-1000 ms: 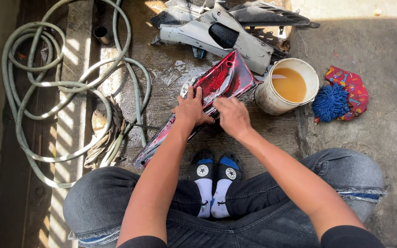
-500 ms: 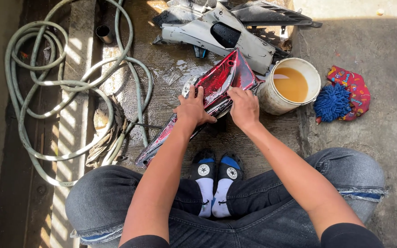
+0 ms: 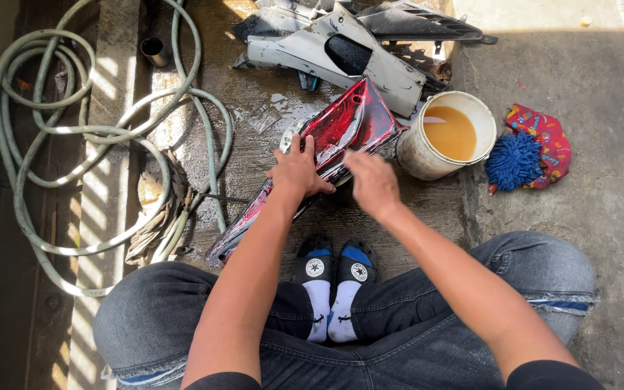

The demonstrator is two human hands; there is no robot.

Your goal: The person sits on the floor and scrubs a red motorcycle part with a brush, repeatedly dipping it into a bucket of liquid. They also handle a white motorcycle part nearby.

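Left hand (image 3: 299, 172) lies flat, fingers spread, pressing down on the red panel (image 3: 334, 137), which slants across the wet concrete floor (image 3: 254, 108) just beside the white bucket (image 3: 448, 137) of amber liquid. Right hand (image 3: 372, 182) hovers over the panel's lower edge, blurred; cannot tell its grip. Blue mop head (image 3: 514, 160) sits beyond the bucket.

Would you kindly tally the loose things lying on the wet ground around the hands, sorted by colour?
Red: 2, the body panel under the left hand and the patterned cloth
Grey-white: 2, the large panel and the bucket
Blue: 1, the wash mitt
Green: 1, the hose
Total: 6
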